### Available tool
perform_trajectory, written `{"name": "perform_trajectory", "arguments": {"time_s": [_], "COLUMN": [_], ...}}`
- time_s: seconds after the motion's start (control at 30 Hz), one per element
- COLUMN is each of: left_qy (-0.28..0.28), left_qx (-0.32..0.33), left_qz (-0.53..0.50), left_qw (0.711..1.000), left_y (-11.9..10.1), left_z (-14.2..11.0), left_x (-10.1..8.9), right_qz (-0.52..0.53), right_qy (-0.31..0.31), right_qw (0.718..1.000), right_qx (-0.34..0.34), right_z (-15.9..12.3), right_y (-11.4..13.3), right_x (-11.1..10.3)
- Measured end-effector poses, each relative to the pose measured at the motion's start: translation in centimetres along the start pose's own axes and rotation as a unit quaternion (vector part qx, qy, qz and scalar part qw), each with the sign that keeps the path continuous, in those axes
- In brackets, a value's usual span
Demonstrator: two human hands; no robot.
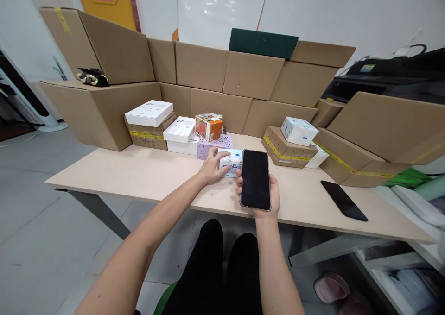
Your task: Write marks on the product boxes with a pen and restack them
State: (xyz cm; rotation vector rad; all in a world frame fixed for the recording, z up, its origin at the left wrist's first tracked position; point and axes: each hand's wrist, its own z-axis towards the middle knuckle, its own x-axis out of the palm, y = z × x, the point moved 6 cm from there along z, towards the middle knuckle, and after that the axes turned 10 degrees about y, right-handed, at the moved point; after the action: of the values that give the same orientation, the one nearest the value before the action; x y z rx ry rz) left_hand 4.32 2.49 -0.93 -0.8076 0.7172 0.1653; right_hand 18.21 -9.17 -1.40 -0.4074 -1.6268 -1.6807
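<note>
Holding black-screened rectangular smartphone (pixel 255 180) in right hand (pixel 274 198), gripped round edges and already raised above pale wooden table (pixel 139 176); laying left hand (pixel 209 167) with spread fingers over white-and-blue rectangular tissue pack (pixel 237 156), cannot tell whether closed on it; not yet lifted, resting on table just beside phone, in front of purple patterned box (pixel 202 152)
</note>
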Motion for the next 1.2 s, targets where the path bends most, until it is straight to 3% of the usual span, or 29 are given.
{"name": "perform_trajectory", "arguments": {"time_s": [0.23, 0.7, 0.83, 0.97, 1.03, 1.1, 1.13, 1.2], "left_qy": [-0.012, 0.001, 0.016, 0.039, 0.046, 0.049, 0.049, 0.049], "left_qx": [0.007, 0.008, 0.004, -0.005, -0.008, -0.011, -0.012, -0.013], "left_qz": [-0.015, -0.032, -0.037, -0.046, -0.051, -0.054, -0.055, -0.057], "left_qw": [1.000, 0.999, 0.999, 0.998, 0.998, 0.997, 0.997, 0.997], "left_y": [0.7, 1.0, 1.4, 1.8, 1.9, 1.8, 1.8, 1.6], "left_z": [0.2, 0.1, 0.0, -0.1, -0.1, -0.1, -0.1, -0.2], "left_x": [0.3, 0.5, 0.6, 0.8, 0.9, 0.9, 0.9, 0.9], "right_qz": [0.056, -0.026, -0.036, -0.128, -0.202, -0.304, -0.385, -0.557], "right_qy": [0.041, 0.022, -0.016, -0.101, -0.180, -0.281, -0.325, -0.373], "right_qw": [0.998, 0.999, 0.999, 0.985, 0.961, 0.910, 0.863, 0.737], "right_qx": [0.009, 0.014, -0.005, -0.058, -0.053, -0.005, 0.028, 0.085], "right_z": [1.4, 2.2, 0.5, -2.3, -3.5, -4.5, -4.8, -4.9], "right_y": [-0.3, -0.5, 1.6, 6.0, 8.2, 10.0, 10.9, 12.5], "right_x": [-0.1, 0.1, -1.5, -5.0, -7.6, -10.3, -11.4, -12.8]}}
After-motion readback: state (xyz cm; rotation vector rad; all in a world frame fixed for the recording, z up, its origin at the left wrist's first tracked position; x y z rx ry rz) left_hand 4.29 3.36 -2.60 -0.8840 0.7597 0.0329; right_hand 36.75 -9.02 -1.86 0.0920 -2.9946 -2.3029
